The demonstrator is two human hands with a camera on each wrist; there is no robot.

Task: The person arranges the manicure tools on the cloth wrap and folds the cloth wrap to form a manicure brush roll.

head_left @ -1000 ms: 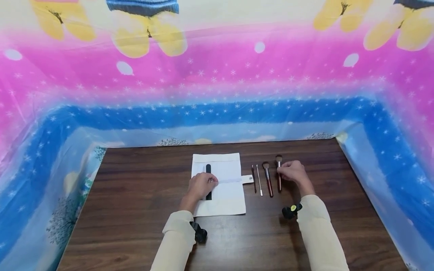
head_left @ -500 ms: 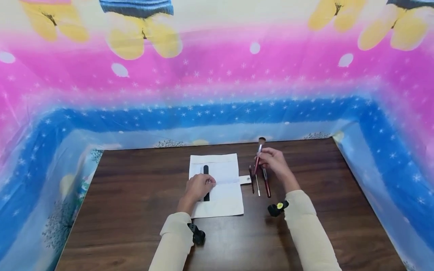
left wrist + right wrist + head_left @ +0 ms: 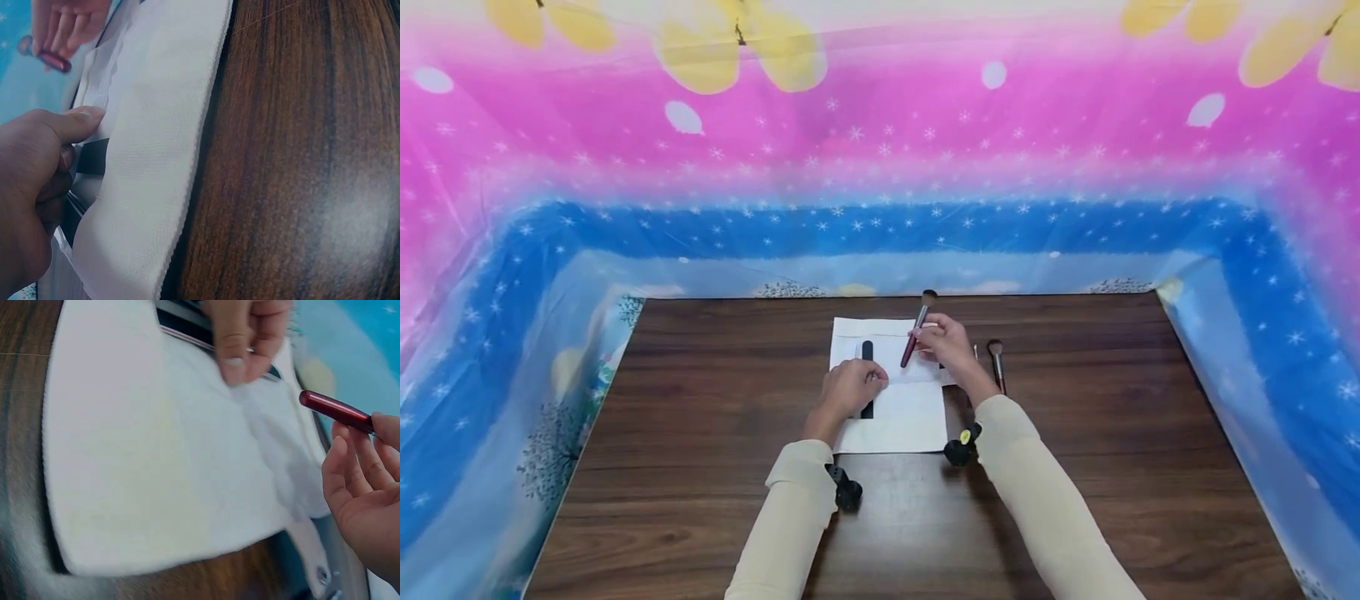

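Note:
A white cloth pouch (image 3: pixel 910 425) lies unfolded on the table. My left hand (image 3: pixel 848 388) pinches its inner fabric between thumb and curled fingers, beside a long black flat tool (image 3: pixel 867 350) tucked in the pouch. Over the pouch's upper right part, my right hand (image 3: pixel 951 343) holds a makeup brush (image 3: pixel 917 329) by its dark red handle, bristles up and tilted. In the right wrist view, the handle's rounded end (image 3: pixel 312 400) points toward the pouch. Thin metal tools also show under my left hand there.
A second makeup brush (image 3: pixel 996 354) lies on the wooden table (image 3: pixel 1097 400) right of the pouch, partly hidden by my right wrist. One thin tool (image 3: pixel 975 352) peeks out beside it. The pouch's snap strap (image 3: pixel 309 550) sticks out to the right. A printed cloth (image 3: pixel 880 225) hangs behind the table.
My right hand has picked up the rightmost brush from the table and carried it left, over the pouch. My left hand keeps its place on the pouch. The head view has shifted slightly.

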